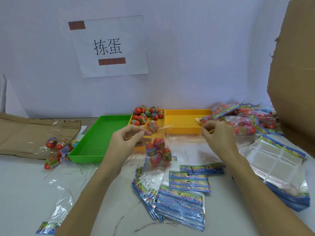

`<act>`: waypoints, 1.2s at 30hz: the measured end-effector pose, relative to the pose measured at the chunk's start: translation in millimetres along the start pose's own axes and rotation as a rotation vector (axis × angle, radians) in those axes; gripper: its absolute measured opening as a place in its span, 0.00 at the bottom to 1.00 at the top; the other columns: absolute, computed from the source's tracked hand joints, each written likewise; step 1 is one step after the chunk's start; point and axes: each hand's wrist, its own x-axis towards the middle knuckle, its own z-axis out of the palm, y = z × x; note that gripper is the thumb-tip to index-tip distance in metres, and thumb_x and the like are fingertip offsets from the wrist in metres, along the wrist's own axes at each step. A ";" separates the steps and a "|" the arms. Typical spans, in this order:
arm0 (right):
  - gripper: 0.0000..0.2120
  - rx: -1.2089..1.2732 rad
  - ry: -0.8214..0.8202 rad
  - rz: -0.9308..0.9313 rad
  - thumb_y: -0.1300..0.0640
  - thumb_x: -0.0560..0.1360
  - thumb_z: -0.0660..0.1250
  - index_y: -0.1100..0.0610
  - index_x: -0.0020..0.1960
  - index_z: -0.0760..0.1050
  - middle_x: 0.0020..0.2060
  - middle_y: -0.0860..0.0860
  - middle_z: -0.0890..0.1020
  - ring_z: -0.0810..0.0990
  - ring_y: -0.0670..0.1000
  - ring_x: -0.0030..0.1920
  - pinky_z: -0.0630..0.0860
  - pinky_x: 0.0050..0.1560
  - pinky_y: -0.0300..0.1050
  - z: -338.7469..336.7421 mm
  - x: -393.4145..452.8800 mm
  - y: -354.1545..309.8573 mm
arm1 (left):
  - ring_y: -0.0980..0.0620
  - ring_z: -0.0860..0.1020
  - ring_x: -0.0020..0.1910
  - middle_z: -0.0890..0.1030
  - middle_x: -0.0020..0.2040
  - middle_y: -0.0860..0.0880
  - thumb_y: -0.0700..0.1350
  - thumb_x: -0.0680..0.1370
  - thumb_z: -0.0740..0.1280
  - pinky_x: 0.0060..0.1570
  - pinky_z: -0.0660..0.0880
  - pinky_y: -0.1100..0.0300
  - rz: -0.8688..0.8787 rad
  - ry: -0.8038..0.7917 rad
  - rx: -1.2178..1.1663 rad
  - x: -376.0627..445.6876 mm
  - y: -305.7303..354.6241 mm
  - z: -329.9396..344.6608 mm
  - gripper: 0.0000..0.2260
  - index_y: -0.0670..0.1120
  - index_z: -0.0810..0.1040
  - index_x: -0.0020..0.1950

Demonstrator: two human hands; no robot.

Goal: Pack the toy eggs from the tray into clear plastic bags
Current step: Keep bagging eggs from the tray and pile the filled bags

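- Your left hand (127, 139) is at mid-frame, thumb and forefinger pinched on the left end of a thin clear strip (160, 127) that stretches rightward across the trays.
- Your right hand (215, 133), right of centre at the same height, has its fingers curled and pinched on what looks like the strip's other end; the film is too faint to tell exactly where it ends.
- Just below and between your hands, a filled clear bag of toy eggs (157, 153) lies on the white table (25, 184), red and pink eggs showing through it.
- Behind your left hand sits the yellow tray (162, 132), with loose toy eggs (146, 114) heaped at its far end.
- Touching it on the left is a green tray (95, 138); on the right, an orange tray (184, 121).
- At the right edge, packed bags (245, 120) are piled beside a brown cardboard box (296, 65).
- Flat empty bags with blue header cards (185, 189) are fanned out at lower centre; a larger stack (279, 164) lies at lower right.
- At the left, more eggs in film (58, 147) rest on flattened cardboard (25, 132).
- A paper sign (109, 46) hangs on the wall at upper centre.
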 end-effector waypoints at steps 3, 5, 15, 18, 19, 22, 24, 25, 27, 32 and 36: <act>0.13 0.079 -0.123 -0.053 0.51 0.79 0.73 0.56 0.39 0.86 0.29 0.46 0.83 0.81 0.44 0.31 0.73 0.37 0.40 4.7 -6.8 -12.9 | 0.43 0.88 0.51 0.89 0.52 0.44 0.39 0.83 0.68 0.51 0.85 0.56 -0.016 -0.040 -0.019 -0.9 -0.4 1.6 0.06 0.37 0.82 0.56; 0.06 0.105 -0.144 -0.090 0.53 0.78 0.74 0.54 0.47 0.87 0.30 0.44 0.82 0.79 0.40 0.31 0.73 0.36 0.36 9.9 -11.4 -22.2 | 0.45 0.88 0.51 0.89 0.53 0.45 0.41 0.84 0.67 0.54 0.85 0.55 -0.020 -0.053 -0.020 -0.2 -0.9 1.2 0.07 0.39 0.82 0.58; 0.25 0.230 -0.210 -0.090 0.58 0.83 0.66 0.47 0.78 0.65 0.33 0.45 0.86 0.82 0.39 0.32 0.74 0.40 0.25 17.8 -20.8 -33.4 | 0.53 0.85 0.57 0.87 0.57 0.52 0.38 0.82 0.71 0.57 0.81 0.58 -0.046 -0.124 0.112 -1.1 -8.0 5.2 0.11 0.48 0.78 0.63; 0.13 0.176 -0.214 -0.086 0.60 0.82 0.67 0.51 0.64 0.83 0.49 0.47 0.87 0.84 0.44 0.48 0.76 0.48 0.30 15.6 -17.4 -33.9 | 0.53 0.86 0.55 0.88 0.55 0.52 0.39 0.81 0.72 0.53 0.82 0.61 -0.028 -0.096 0.112 -1.6 -6.8 5.9 0.11 0.47 0.78 0.62; 0.13 0.209 -0.228 -0.061 0.60 0.83 0.66 0.52 0.65 0.82 0.46 0.47 0.88 0.85 0.45 0.46 0.77 0.45 0.31 15.8 -17.2 -32.8 | 0.54 0.86 0.55 0.88 0.55 0.52 0.39 0.81 0.72 0.52 0.82 0.62 -0.022 -0.093 0.117 -1.8 -6.2 6.0 0.10 0.47 0.78 0.62; 0.13 0.316 -0.291 0.036 0.59 0.85 0.62 0.53 0.68 0.76 0.29 0.51 0.85 0.84 0.46 0.30 0.74 0.32 0.28 13.1 -18.3 -31.4 | 0.54 0.86 0.54 0.88 0.55 0.52 0.39 0.81 0.72 0.54 0.82 0.63 -0.014 -0.100 0.129 -1.9 -7.0 5.5 0.10 0.47 0.79 0.61; 0.10 0.549 -0.400 0.161 0.59 0.85 0.63 0.57 0.61 0.81 0.35 0.55 0.87 0.86 0.49 0.33 0.74 0.30 0.31 6.8 -14.6 -31.8 | 0.54 0.86 0.54 0.88 0.54 0.53 0.39 0.81 0.72 0.53 0.81 0.65 -0.007 -0.102 0.137 -1.5 -7.0 4.8 0.10 0.47 0.79 0.61; 0.09 0.720 -0.478 0.234 0.58 0.84 0.65 0.58 0.59 0.83 0.41 0.57 0.88 0.87 0.51 0.37 0.75 0.30 0.33 3.7 -12.0 -34.5 | 0.55 0.86 0.54 0.88 0.54 0.53 0.39 0.81 0.73 0.52 0.81 0.65 -0.001 -0.101 0.141 -1.0 -7.4 4.3 0.10 0.47 0.79 0.60; 0.08 0.773 -0.540 0.263 0.58 0.82 0.68 0.58 0.57 0.84 0.48 0.56 0.88 0.88 0.51 0.43 0.78 0.33 0.36 3.3 -11.5 -34.9 | 0.55 0.86 0.54 0.88 0.53 0.53 0.39 0.81 0.73 0.52 0.82 0.62 0.005 -0.098 0.144 -0.7 -6.9 3.5 0.09 0.47 0.80 0.60; 0.08 0.394 -0.406 0.098 0.62 0.83 0.67 0.56 0.57 0.84 0.39 0.50 0.87 0.87 0.50 0.41 0.80 0.37 0.41 13.0 -15.7 -33.0 | 0.52 0.87 0.54 0.88 0.53 0.51 0.39 0.80 0.74 0.56 0.82 0.55 -0.004 -0.092 0.130 -0.3 -8.3 2.2 0.10 0.47 0.80 0.60; 0.09 0.380 -0.432 0.076 0.54 0.83 0.66 0.53 0.51 0.85 0.29 0.49 0.85 0.86 0.49 0.40 0.80 0.50 0.49 17.7 -17.0 -34.4 | 0.53 0.86 0.54 0.88 0.54 0.52 0.40 0.80 0.74 0.55 0.83 0.56 -0.006 -0.093 0.123 1.1 -9.1 2.7 0.11 0.48 0.80 0.60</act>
